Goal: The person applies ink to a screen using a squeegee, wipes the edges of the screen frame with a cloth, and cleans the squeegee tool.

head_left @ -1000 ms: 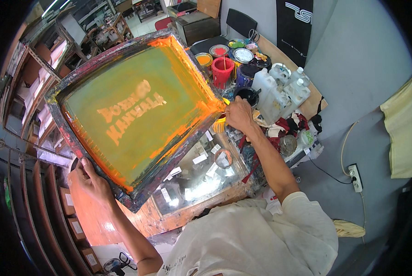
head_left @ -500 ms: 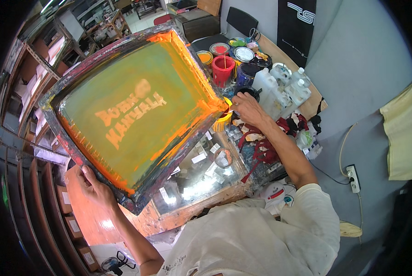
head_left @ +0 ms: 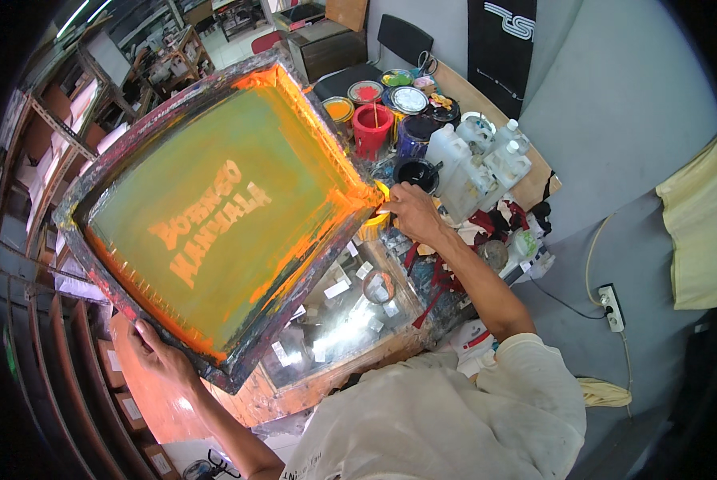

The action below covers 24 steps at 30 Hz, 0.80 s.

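My left hand [head_left: 165, 358] grips the lower left rim of a screen-printing frame [head_left: 214, 248], which is held up and tilted. Its mesh is olive green with pale lettering, and orange ink is smeared thickly along the inner edges. At the frame's right corner, my right hand [head_left: 416, 213] is closed in a pinch on a small thin thing, mostly hidden by the fingers. Just under that corner a yellow tub [head_left: 373, 230] shows in part, with the frame covering the rest.
Behind the right hand stand a black tub [head_left: 416, 174], a red tub [head_left: 372, 132], several ink cans and whitish plastic jugs [head_left: 458, 164]. Dark red rags [head_left: 446, 272] lie nearer me. Below the frame is a glass-topped table [head_left: 338, 320] with paper scraps. Shelves [head_left: 62, 352] line the left.
The view has shifted slightly, so the whole scene sits a little further left. My right hand has moved down a little at the frame's corner. The left hand keeps its grip.
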Available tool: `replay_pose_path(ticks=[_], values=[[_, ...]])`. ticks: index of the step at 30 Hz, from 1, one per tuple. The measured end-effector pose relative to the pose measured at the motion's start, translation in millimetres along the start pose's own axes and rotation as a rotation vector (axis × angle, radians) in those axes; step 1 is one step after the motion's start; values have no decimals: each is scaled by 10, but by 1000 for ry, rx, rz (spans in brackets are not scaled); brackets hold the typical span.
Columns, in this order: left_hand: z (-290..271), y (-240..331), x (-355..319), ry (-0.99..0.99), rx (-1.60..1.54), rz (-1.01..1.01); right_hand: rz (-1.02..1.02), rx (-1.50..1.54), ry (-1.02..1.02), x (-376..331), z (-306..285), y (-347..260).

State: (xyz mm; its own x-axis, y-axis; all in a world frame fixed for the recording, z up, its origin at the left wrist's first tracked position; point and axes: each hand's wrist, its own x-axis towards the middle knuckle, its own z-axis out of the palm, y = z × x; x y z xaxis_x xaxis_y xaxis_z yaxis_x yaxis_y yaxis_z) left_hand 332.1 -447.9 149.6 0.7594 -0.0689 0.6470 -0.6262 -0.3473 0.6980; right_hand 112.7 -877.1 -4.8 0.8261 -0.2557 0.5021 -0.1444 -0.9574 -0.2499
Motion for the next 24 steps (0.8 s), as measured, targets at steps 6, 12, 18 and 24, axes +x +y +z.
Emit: replay_pose_path(ticks=[6,12,18,24], values=[[34,-51,-4,74,79,-39,235,130,251,516,-514,691],[-81,-223,-42,66,69,-106,668,-108,212,1095,-1032,2300],[-80,-280,-94,138,96,-271,937,-116,-60,1282,-674,3131],[-303,-532,-115,128,203,-203,774,-384,202,1354,-850,2764]])
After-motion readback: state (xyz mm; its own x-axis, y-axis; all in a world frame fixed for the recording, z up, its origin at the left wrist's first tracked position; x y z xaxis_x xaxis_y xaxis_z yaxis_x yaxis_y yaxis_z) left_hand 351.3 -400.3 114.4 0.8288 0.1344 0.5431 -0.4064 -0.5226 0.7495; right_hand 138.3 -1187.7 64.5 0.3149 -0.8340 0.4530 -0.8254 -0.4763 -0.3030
